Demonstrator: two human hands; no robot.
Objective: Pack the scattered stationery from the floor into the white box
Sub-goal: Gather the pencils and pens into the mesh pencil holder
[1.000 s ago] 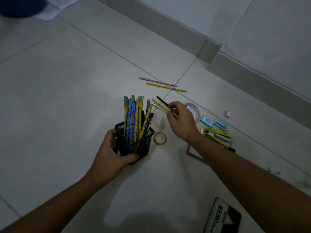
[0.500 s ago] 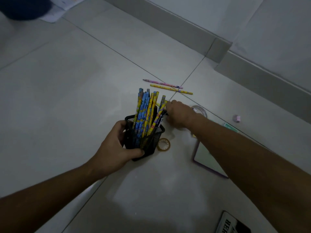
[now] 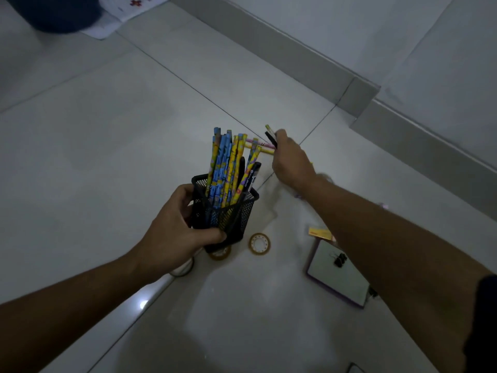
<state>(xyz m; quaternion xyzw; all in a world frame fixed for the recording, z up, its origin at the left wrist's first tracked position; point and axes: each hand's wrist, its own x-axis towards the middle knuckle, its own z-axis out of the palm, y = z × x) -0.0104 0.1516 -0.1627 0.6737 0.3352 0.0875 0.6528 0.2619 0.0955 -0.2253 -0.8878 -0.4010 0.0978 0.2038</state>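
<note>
I am clamping my left grip around the black mesh pencil holder to steady it, while my right grip, pinching a yellow pencil and black pen, is reaching for the pink pencil on the floor just beyond it; the white box is out of view.

Both forearms were bare from wrist to the frame's edge, with no watch, band or ring visible on the left hand or the right hand. A dark sleeve showed at the right edge, covering the right upper arm near the elbow. Its colour read as very dark, black or navy, in the dim light.
</note>
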